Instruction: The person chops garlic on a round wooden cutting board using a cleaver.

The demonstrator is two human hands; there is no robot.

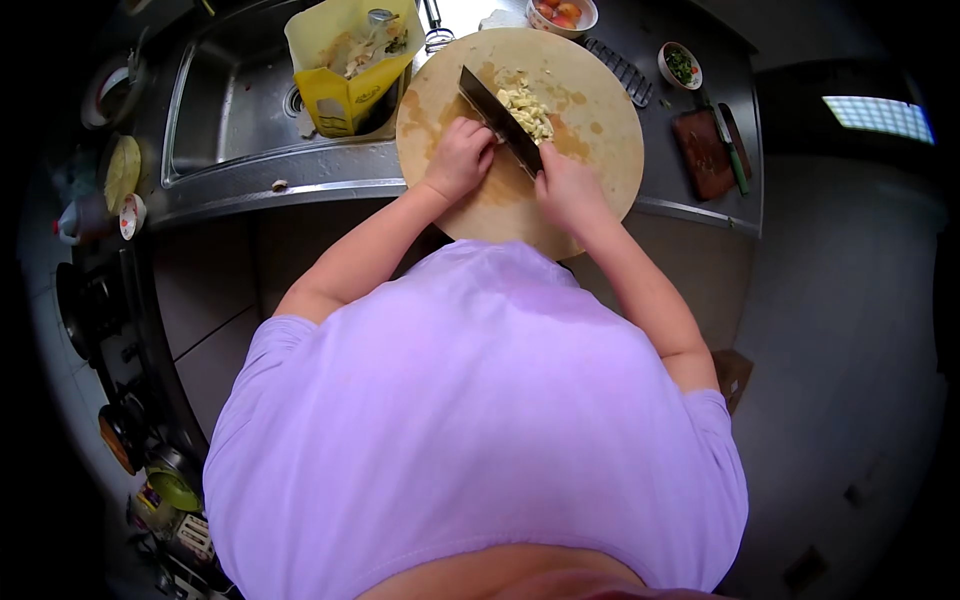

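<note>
On a large round cutting board [610,150] lies a small pile of chopped pale pieces [526,110]. A wide dark-bladed knife [500,118] stands slantwise across the board, just left of the pile. My right hand [571,190] is wrapped round its handle at the lower right end. My left hand [463,157] rests on the board by the left side of the blade, its fingers curled together; what they hold, if anything, is hidden.
Left of the board are a yellow bag [345,95] with scraps and a steel sink [230,100]. Behind it sits a bowl of reddish food [562,14]. At the right are a bowl of chopped greens [680,66] and a brown board [702,155] with a green-handled knife [735,160].
</note>
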